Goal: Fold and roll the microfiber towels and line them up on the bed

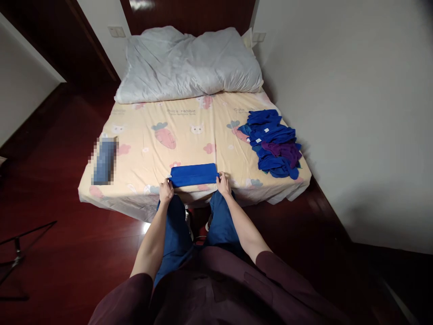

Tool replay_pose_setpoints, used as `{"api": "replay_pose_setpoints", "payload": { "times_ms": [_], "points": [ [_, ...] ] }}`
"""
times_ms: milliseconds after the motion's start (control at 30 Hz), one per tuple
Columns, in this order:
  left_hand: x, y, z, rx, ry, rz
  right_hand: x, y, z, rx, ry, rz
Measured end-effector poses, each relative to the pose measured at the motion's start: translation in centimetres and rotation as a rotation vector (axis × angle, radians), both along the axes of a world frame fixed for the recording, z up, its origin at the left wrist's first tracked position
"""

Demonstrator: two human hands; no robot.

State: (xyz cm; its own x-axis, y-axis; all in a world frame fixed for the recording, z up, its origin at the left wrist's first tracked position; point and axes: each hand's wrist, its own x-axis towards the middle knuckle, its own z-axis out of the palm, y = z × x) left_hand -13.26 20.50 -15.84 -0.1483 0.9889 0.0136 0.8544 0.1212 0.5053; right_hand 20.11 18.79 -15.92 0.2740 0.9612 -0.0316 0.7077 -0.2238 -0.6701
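Pale yellow and printed, the bed (pixel 135 135) fills the middle of my remote view, and near its front edge lies a folded blue cloth (pixel 193 175). I see the left hand (pixel 166 191) pinching its left end and the right hand (pixel 223 184) pinching its right end. Well apart on the right, I make out a loose heap of blue and purple fabric (pixel 274 135); far left, a pixelated bluish item (pixel 104 160). Beyond, a rumpled grey quilt (pixel 189 63) lies before the dark headboard (pixel 189 16).

On the bed (pixel 135 153), the cloth (pixel 193 175) lies at the near edge between left hand (pixel 166 190) and right hand (pixel 223 184), the pile (pixel 274 140) to its right, an item (pixel 104 161) to its left, the quilt (pixel 192 63) behind, before the headboard (pixel 203 16).
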Motion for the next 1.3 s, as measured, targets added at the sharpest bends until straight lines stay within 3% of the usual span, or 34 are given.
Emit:
{"api": "replay_pose_setpoints", "payload": {
  "times_ms": [133, 233, 367, 533, 867, 1300],
  "points": [
    [0.0, 0.1, 0.2, 0.006, -0.001, -0.006, 0.1, 0.0, -0.3, 0.008, 0.030, -0.025],
    [0.1, -0.3, 0.7, 0.045, 0.006, -0.042, 0.3, -0.3, 0.0, 0.097, -0.009, -0.001],
    [0.1, -1.2, 1.4, 0.177, 0.050, -0.135, 0.6, -1.0, 0.8, 0.252, -0.140, 0.133],
    [-0.1, -1.4, 1.4, 0.141, 0.041, -0.302, 0.3, -1.4, 1.3, 0.253, -0.204, 0.281],
    [0.0, -0.4, 0.5, 0.021, 0.019, -0.280, 0.3, -0.5, 0.6, 0.103, -0.217, 0.313],
    [-0.8, -0.4, 0.9, 0.070, -0.109, -0.212, 0.7, -0.3, 0.2, 0.179, -0.138, 0.199]
  ]
}}
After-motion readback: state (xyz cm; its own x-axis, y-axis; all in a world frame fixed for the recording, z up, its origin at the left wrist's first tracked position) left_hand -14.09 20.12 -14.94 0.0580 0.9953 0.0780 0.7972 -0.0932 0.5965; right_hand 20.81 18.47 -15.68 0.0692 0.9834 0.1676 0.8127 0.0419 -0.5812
